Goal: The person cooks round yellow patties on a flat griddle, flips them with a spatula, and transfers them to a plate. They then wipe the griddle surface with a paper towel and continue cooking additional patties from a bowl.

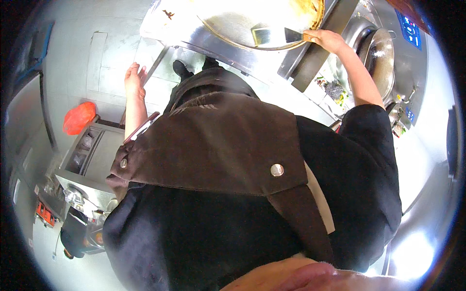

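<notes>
My right hand (326, 40) is closed around the wooden handle of a scraper (292, 35) with a flat, dark metal blade. The blade is over the near rim of a large round griddle pan (233, 22), whose edge is browned; whether it touches the metal cannot be told. Glare washes out much of the pan's surface, and the blade's reflection shows beside it. My left hand (135, 78) hangs in the air left of the steel counter (182, 36), fingers apart, holding nothing.
Right of the griddle, a wok (380, 62) stands on a steel range near a blue control panel (408, 29). Food scraps (333, 91) lie below it. At left are a red plastic bag (79, 118) and a steel cabinet (105, 149). Another person (74, 231) is at the lower left.
</notes>
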`<state>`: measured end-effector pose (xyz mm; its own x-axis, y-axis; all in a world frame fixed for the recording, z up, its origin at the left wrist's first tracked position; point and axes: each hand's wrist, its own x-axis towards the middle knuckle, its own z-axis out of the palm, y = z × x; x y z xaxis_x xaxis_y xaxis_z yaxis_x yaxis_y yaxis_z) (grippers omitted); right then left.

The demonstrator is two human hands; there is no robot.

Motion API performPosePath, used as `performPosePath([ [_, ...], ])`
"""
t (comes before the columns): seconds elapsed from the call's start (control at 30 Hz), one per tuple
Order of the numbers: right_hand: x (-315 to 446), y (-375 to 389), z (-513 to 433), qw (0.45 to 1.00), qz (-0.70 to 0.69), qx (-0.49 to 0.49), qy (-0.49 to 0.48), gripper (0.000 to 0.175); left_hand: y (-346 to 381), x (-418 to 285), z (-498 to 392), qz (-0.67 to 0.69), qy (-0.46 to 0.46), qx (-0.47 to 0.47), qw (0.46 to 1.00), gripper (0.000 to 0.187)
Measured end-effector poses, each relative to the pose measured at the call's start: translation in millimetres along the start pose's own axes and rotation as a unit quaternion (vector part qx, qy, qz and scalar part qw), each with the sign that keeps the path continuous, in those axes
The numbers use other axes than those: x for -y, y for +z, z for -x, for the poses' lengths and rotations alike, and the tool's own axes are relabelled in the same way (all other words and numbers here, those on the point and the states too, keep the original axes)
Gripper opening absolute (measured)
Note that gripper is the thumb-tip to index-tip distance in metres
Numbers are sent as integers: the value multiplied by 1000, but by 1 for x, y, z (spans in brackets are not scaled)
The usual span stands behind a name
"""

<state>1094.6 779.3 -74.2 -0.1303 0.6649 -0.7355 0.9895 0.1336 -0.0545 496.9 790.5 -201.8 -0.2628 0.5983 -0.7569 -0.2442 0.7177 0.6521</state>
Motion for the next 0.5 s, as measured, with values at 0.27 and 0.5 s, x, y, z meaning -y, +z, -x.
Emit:
performPosePath([
  [0.27,16,-23,32,991,84,70,78,38,-5,0,-11,1,4,-13,1000,32],
  [0.5,78,30,11,992,-127,14,6,33,5,-6,-5,2,4,-12,1000,27],
])
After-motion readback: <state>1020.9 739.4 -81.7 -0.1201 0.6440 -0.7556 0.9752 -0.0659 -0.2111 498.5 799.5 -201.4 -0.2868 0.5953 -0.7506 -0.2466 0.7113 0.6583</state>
